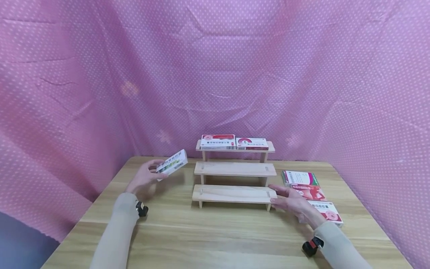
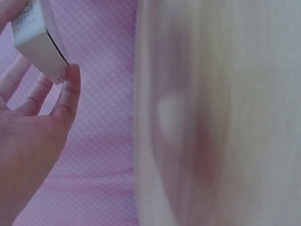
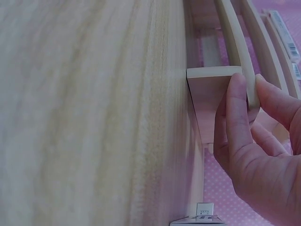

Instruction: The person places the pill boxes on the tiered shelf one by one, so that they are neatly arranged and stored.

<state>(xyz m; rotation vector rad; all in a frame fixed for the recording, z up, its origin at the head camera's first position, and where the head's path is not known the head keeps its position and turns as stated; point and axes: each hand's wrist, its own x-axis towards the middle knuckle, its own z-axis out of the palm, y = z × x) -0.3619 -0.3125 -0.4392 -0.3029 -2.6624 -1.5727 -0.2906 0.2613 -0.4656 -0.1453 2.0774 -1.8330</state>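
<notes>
My left hand grips a white medicine box with dark print and a green picture, held tilted above the table left of the shelf. In the left wrist view the same box sits between thumb and fingers, one end toward the camera. My right hand pinches the right end of the lowest step of a wooden three-step shelf. The right wrist view shows the thumb on top of the board and fingers beneath it.
Two red-and-white boxes lie on the top step. To the right of the shelf, a green-and-magenta box, a red box and a white-and-pink box lie in a column on the wooden table. A pink dotted curtain hangs behind.
</notes>
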